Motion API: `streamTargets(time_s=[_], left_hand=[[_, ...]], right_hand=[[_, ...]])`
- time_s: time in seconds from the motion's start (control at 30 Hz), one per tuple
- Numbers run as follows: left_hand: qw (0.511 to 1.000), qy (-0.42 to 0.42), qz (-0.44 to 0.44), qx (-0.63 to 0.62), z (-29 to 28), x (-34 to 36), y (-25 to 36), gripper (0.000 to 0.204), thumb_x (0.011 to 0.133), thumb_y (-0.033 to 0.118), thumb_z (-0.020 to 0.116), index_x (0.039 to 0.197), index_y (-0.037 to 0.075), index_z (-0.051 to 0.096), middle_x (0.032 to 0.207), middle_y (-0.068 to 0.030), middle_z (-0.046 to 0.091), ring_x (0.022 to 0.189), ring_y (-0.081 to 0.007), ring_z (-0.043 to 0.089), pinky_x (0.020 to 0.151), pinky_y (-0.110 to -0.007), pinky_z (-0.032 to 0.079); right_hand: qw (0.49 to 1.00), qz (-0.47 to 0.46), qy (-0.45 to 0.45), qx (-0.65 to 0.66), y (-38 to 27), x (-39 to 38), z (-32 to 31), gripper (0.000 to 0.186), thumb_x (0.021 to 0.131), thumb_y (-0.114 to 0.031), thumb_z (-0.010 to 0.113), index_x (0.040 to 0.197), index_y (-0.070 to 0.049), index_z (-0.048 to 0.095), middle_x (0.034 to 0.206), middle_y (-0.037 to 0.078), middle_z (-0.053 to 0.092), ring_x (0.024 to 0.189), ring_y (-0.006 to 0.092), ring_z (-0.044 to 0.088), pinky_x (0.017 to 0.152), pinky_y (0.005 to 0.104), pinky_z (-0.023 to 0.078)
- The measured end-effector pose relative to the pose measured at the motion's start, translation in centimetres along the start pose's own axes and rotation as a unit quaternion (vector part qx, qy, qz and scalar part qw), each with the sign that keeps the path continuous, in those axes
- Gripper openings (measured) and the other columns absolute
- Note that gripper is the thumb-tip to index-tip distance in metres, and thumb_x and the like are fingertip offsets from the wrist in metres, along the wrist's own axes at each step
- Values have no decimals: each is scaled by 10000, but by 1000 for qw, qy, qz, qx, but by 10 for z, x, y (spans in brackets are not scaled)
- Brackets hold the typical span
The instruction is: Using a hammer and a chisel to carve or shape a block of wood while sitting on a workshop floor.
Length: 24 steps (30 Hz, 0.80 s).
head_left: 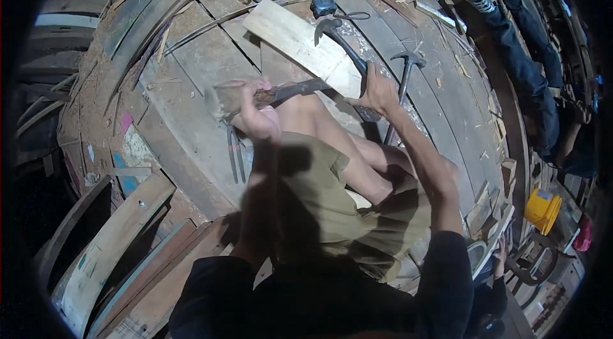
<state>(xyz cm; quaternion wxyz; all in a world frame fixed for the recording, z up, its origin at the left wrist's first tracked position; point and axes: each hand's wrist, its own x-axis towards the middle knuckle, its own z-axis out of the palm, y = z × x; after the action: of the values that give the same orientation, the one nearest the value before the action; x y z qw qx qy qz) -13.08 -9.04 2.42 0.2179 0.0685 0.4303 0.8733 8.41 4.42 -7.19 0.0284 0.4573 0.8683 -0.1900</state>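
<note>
Left hand [257, 115]: its fingers [246, 86] are clenched round the wooden handle of a dark-bladed tool [303, 88], held crosswise above the person's bent legs.
Dark-bladed tool: its pale handle end is blurred and points left; its dark metal part points right, the tip close to the right hand. Its exact kind I cannot tell.
Right hand [381, 93]: its fingers lie over the lower shaft of a claw hammer [348, 50], thumb stretched out to the left; how tightly they close I cannot tell.
Claw hammer: slants up and left from the right hand, its head over the pale board.
Pale board [287, 32]: slants beneath the claw hammer, its lower part running down between the two hands.
Tape measure [324, 6]: blue and black, just beyond the claw hammer's head.
Second hammer [404, 77]: lies right of the right hand, head away from the person.
Pliers [236, 157]: two long handles on the plank floor [191, 99], below the left hand and left of the olive shorts [313, 173].
Lower left: curved boards [121, 237] rest side by side.
Right side: a co-worker's jeans [533, 70] and shoes; further down, a yellow container [543, 210].
Wood shavings [498, 138]: scattered near the co-worker's side.
</note>
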Motion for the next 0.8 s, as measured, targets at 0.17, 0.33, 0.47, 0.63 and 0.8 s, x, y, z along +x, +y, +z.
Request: streamTargets(time_s=[0.17, 0.33, 0.47, 0.63, 0.8], left_hand=[[999, -4, -41, 31, -13, 15, 32, 55, 853, 93, 515, 831, 76, 468, 762, -46, 462, 736, -174, 465, 857, -388, 410], [998, 2, -25, 56, -24, 22, 39, 118, 870, 130, 525, 779, 75, 474, 749, -49, 469, 750, -180, 455, 899, -402, 397], [998, 9, -32, 47, -13, 19, 35, 96, 862, 101, 537, 788, 81, 481, 744, -44, 474, 735, -168, 457, 897, -400, 410], [998, -31, -32, 35, 8, 17, 31, 71, 870, 85, 559, 830, 80, 500, 754, -35, 474, 743, -161, 470, 867, -377, 430], [968, -216, -104, 74, 34, 23, 5, 131, 910, 175, 600, 961, 57, 572, 848, -25, 547, 825, -155, 536, 823, -318, 441]], right_hand=[[990, -119, -27, -72, 38, 23, -25, 1070, 545, -583, 788, 1267, 79, 357, 1201, 305, 460, 902, 440, 610, 768, 467, 514], [993, -111, -25, -15, 45, 33, -33, 835, 637, -455, 799, 1222, 11, 429, 1178, 302, 484, 894, 454, 594, 776, 483, 494], [993, -6, 15, 113, 38, 37, -23, 523, 764, -330, 727, 1098, 25, 535, 880, 246, 627, 890, 421, 606, 758, 478, 479], [982, -6, 38, 184, 35, 26, -11, 388, 784, -238, 689, 1066, 10, 593, 843, 242, 652, 820, 405, 635, 722, 456, 485], [934, 120, 168, 291, 16, -29, -2, 370, 818, -248, 686, 1035, 46, 626, 822, 217, 666, 763, 283, 668, 684, 372, 492]])
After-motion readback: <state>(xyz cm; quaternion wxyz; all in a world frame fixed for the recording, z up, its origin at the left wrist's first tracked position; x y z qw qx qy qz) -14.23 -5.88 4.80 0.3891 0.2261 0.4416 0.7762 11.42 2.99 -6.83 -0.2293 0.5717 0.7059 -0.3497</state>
